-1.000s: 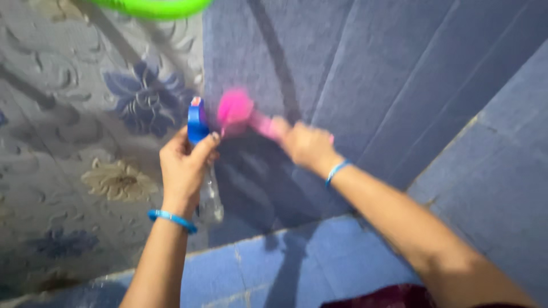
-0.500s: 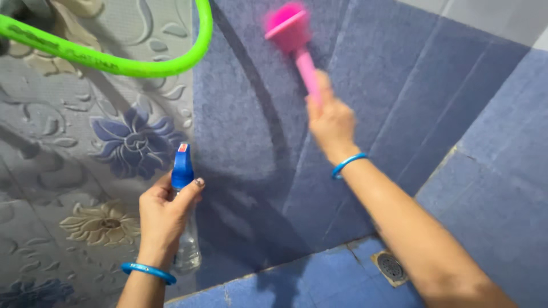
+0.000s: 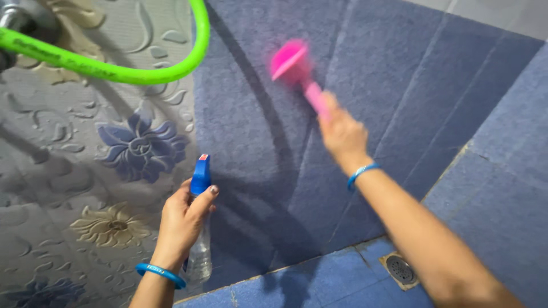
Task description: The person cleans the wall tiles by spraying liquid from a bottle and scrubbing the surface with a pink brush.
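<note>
Two tools are in hand, one per hand. Pink scrub brush (image 3: pixel 294 67): held by the right hand (image 3: pixel 341 134), fingers closed around the lower end of its handle. The long axis runs from the grip up and to the left, so the brush head lies above and left of the fist, high on the blue textured wall tiles (image 3: pixel 399 85). The head is motion-blurred; its flat face appears to be turned toward the tiles, but whether the bristles touch the wall cannot be told. The right arm is stretched out well ahead, with a blue bangle (image 3: pixel 361 173) at the wrist. Spray bottle (image 3: pixel 200 228): held by the left hand (image 3: pixel 182 222), wrapped closed around the neck, one finger lying up near the blue trigger head (image 3: pixel 201 174). The bottle's long axis is close to upright, clear body hanging below the fist and nozzle end on top, pointing up toward the wall. It sits lower and left of the brush, well apart from it, near the seam where the blue tiles meet the grey floral-embossed tiles (image 3: pixel 85 171). The left wrist carries a blue bangle (image 3: pixel 160 274) as well. Of the two hands, the right is the nearer to the upper blue tiles. A green hose (image 3: pixel 114 68) loops across the top left, running from a metal tap (image 3: pixel 17 17) in the corner. A floor drain (image 3: pixel 401 269) sits low right on the blue floor, below the right forearm.
</note>
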